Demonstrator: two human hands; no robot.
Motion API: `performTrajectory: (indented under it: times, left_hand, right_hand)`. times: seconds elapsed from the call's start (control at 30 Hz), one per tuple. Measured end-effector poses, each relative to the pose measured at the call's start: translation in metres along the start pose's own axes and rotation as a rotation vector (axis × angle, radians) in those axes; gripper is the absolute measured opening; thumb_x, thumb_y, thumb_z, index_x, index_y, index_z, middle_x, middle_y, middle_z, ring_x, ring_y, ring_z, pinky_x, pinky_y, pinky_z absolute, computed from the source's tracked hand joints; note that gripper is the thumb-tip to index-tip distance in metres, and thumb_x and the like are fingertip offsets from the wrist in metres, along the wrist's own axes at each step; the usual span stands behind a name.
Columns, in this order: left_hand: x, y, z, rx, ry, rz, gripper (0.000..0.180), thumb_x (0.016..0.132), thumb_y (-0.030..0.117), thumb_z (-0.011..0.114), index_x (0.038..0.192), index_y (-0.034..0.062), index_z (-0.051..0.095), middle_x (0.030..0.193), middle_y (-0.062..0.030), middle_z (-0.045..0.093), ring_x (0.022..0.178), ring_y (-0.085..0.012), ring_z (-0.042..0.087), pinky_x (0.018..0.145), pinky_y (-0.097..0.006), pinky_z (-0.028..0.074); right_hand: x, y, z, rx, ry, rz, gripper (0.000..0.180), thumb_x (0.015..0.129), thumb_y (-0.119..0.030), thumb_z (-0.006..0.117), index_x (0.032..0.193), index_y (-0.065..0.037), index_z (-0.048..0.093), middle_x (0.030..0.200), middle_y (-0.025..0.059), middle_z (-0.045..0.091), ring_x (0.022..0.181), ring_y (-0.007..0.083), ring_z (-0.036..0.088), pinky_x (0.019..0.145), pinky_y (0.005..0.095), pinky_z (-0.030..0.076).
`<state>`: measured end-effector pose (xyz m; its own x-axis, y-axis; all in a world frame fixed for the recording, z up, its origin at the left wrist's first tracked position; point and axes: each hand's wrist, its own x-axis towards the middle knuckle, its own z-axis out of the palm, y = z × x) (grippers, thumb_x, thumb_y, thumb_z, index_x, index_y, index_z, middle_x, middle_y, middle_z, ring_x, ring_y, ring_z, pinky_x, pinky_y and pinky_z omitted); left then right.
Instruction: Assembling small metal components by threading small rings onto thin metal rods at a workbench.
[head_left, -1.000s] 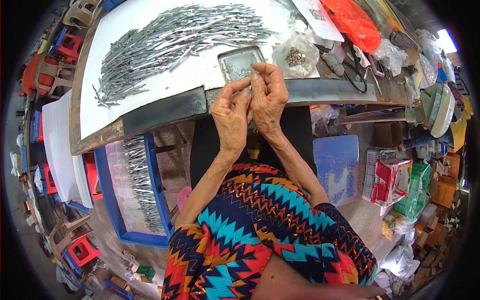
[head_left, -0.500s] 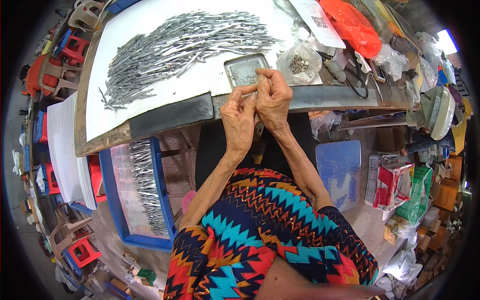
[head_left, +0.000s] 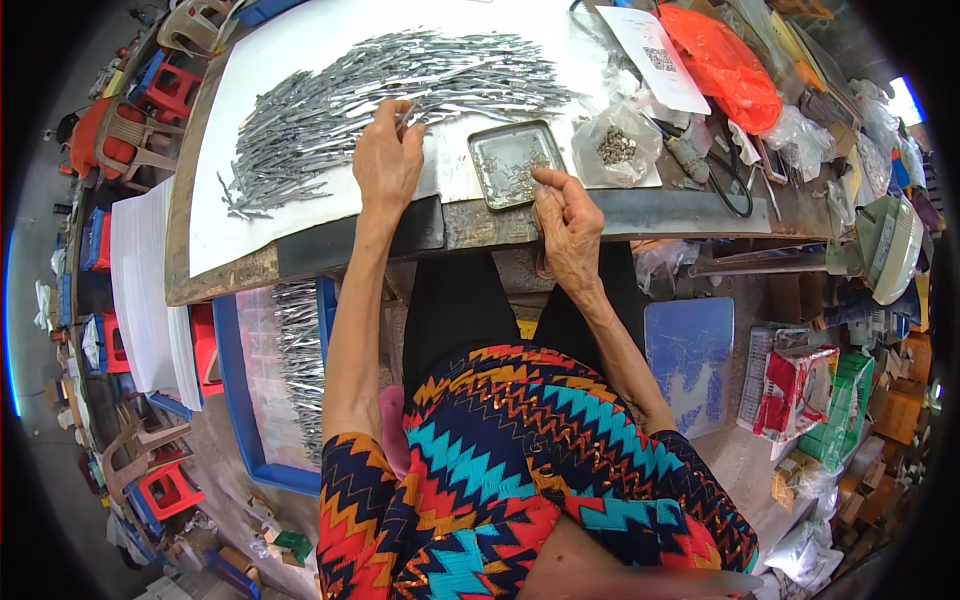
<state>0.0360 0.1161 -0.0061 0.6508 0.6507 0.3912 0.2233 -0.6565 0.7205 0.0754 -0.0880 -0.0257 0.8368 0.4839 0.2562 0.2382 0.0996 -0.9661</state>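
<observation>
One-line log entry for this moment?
left hand: at metal strips, hold unclear | right hand: at shallow tray's near-right corner, hold unclear | plastic bag: right of tray

Silver-grey strips (head_left: 470,75), white sheet (head_left: 232,232), zigzag shirt (head_left: 500,440) in navy, turquoise, red and orange, blue tray (head_left: 275,474), orange-red bag (head_left: 720,75)

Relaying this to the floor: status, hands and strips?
Left hand at metal strips, grip unclear. Right hand at tray, grip unclear. Plastic bag right of tray, apart from both hands.
</observation>
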Motion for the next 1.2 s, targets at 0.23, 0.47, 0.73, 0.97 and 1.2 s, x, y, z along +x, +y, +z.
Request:
performTrajectory:
  times: [0.23, 0.47, 0.73, 0.97, 1.2]
  left_hand:
    - [0.024, -0.015, 0.013, 0.402, -0.054, 0.102, 0.026, 0.072, 0.019, 0.061, 0.095, 0.0076, 0.059, 0.076, -0.0109, 0.062, 0.072, -0.0262, 0.059, 0.062, -0.037, 0.045]
    - [0.031, -0.022, 0.007, 0.462, -0.105, 0.162, 0.022, 0.069, 0.013, 0.063, 0.09, 0.0064, 0.06, 0.083, -0.0143, 0.059, 0.081, -0.0314, 0.057, 0.068, -0.041, 0.045]
    - [0.033, -0.026, 0.008, 0.448, -0.171, 0.227, 0.015, 0.069, 0.007, 0.061, 0.082, 0.0024, 0.057, 0.08, -0.0156, 0.054, 0.082, -0.0308, 0.052, 0.07, -0.04, 0.042]
    - [0.026, -0.036, 0.009, 0.388, -0.094, 0.411, 0.012, 0.068, 0.003, 0.061, 0.077, 0.0004, 0.052, 0.079, -0.0157, 0.052, 0.078, -0.0315, 0.05, 0.069, -0.04, 0.041]
    - [0.021, -0.036, 0.009, 0.426, -0.059, 0.431, 0.016, 0.07, 0.004, 0.061, 0.081, 0.0011, 0.05, 0.079, -0.0139, 0.053, 0.077, -0.0302, 0.05, 0.069, -0.041, 0.04]
  right_hand:
    - [-0.004, 0.002, -0.01, 0.0, 0.008, 0.037, 0.018, 0.086, -0.003, 0.046, 0.101, 0.004, 0.051, 0.056, -0.0051, 0.038, 0.05, 0.0029, 0.034, 0.045, 0.0197, 0.029]
    - [0.002, 0.008, -0.022, -0.139, 0.074, -0.014, 0.015, 0.083, -0.003, 0.047, 0.097, 0.003, 0.052, 0.052, 0.0008, 0.038, 0.047, 0.0065, 0.034, 0.044, 0.0238, 0.031]
    - [0.024, 0.01, -0.02, -0.586, 0.029, -0.397, 0.009, 0.077, -0.005, 0.054, 0.085, 0.0, 0.056, 0.065, 0.0121, 0.052, 0.056, 0.0249, 0.052, 0.055, 0.0349, 0.041]
    - [0.044, 0.017, -0.008, -0.847, -0.137, -0.409, 0.004, 0.074, -0.002, 0.053, 0.077, -0.002, 0.053, 0.073, 0.0137, 0.051, 0.071, 0.0309, 0.053, 0.064, 0.0388, 0.041]
    - [0.056, 0.025, 0.0, -0.953, -0.182, -0.396, 0.005, 0.073, -0.003, 0.053, 0.077, -0.001, 0.05, 0.073, 0.0157, 0.051, 0.071, 0.0322, 0.053, 0.064, 0.0393, 0.042]
